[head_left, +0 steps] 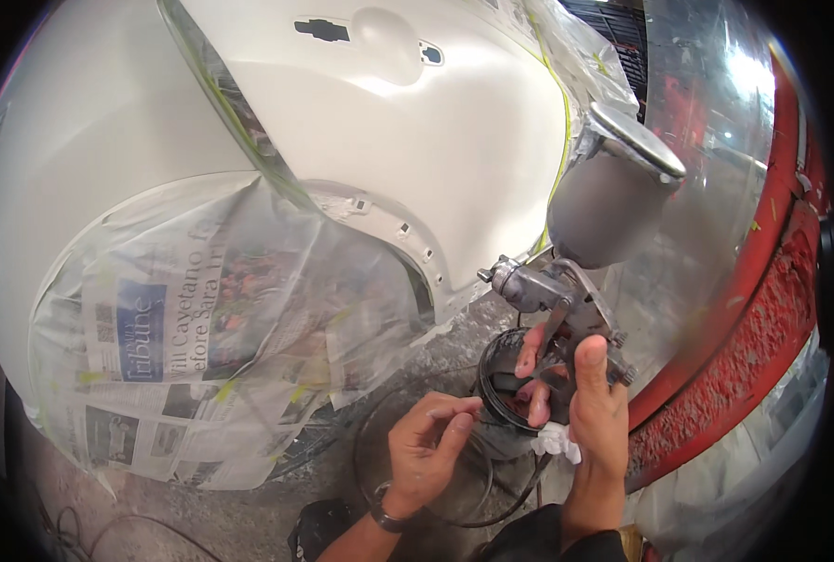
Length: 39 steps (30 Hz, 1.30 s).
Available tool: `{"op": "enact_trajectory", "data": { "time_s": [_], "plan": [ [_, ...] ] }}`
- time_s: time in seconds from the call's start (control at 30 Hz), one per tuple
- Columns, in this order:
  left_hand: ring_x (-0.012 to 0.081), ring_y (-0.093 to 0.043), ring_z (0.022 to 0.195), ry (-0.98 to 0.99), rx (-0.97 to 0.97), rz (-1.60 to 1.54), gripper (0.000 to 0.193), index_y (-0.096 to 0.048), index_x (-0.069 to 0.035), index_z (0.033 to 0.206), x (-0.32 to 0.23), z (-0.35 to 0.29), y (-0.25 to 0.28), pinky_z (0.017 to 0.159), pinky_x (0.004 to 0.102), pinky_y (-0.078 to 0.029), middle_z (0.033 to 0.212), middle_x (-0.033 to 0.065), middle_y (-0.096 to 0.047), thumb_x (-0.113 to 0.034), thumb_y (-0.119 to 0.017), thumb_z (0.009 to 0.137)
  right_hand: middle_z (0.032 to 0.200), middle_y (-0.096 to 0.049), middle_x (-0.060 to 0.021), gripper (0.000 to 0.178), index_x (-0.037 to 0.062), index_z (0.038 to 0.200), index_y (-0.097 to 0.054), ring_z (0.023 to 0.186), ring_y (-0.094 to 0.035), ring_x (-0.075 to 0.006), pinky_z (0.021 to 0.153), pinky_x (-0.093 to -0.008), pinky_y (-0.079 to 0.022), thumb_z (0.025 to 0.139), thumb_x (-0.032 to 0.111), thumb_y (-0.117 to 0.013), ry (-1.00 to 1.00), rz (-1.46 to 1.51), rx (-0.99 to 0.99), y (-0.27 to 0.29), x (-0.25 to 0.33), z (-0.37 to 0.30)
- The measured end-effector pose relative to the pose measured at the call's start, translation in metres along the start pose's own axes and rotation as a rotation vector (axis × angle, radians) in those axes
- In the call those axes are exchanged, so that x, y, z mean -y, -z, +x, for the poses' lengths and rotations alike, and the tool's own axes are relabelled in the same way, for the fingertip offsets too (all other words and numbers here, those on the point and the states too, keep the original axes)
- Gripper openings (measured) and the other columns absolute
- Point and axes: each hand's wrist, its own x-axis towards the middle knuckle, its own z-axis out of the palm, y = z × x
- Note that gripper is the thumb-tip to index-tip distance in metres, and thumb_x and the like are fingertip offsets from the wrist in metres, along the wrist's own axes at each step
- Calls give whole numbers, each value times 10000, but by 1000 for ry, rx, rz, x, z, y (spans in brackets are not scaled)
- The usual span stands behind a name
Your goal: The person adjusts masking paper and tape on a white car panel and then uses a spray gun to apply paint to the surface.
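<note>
My right hand (597, 412) is wrapped round the handle of a metal spray gun (567, 304), its thumb pointing up. A grey paint cup (609, 211) with a silver lid sits on top of the gun, whose nozzle faces left toward the car panel. Crumpled white cloth or paper (558, 442) shows at the lower end of the grip. To the left, my left hand (431, 450) is closed with thumb and forefinger pinched together; whatever may be between them is too small to make out. A dark band circles my left wrist.
A white car body (417, 122) fills the upper left, its wheel arch masked with newspaper (211, 318) under clear plastic. Behind the gun stands a black bucket (492, 375). A hose (520, 506) lies on the concrete floor. Along the right runs a red, scuffed body part (764, 318).
</note>
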Motion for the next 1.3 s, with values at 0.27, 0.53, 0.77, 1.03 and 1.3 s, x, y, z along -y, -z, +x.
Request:
{"op": "enact_trajectory", "data": {
  "time_s": [0.27, 0.53, 0.77, 1.03, 1.3],
  "plan": [
    [149, -650, 935, -31, -8, -5, 142, -700, 51, 1070, -3, 1, 0, 828, 279, -516, 1049, 111, -690, 37, -612, 958, 858, -666, -87, 594, -26, 1135, -641, 501, -558, -110, 459, -236, -440, 1036, 547, -520, -96, -28, -104, -2, 1, 7],
    [148, -645, 930, -21, 1, -1, 143, -704, 43, 1068, -1, 1, -1, 828, 276, -506, 1053, 108, -688, 39, -610, 960, 907, -672, -111, 737, -54, 1213, -595, 525, -564, -113, 466, -236, -438, 983, 644, -540, 44, 67, 26, 2, 6, -9],
    [146, -645, 934, -4, -1, -11, 142, -703, 46, 1070, 1, 1, -2, 830, 272, -504, 1055, 105, -688, 39, -608, 965, 906, -664, -113, 746, -53, 1226, -593, 533, -558, -115, 474, -235, -435, 984, 650, -530, 50, 54, 36, 5, 7, -6],
    [145, -648, 932, -9, -3, 2, 152, -700, 48, 1071, 2, 2, -2, 825, 272, -510, 1052, 105, -689, 52, -599, 958, 889, -668, -111, 655, -32, 1168, -623, 503, -546, -124, 458, -236, -441, 1024, 593, -489, -34, -16, -90, 2, 7, 0],
    [143, -647, 925, 5, -12, -7, 153, -702, 46, 1059, 2, 3, -1, 821, 269, -508, 1044, 102, -685, 57, -595, 950, 900, -676, -108, 720, -34, 1205, -614, 533, -564, -118, 477, -246, -454, 987, 646, -524, -25, 60, -5, 9, 4, 0]
  ]
}}
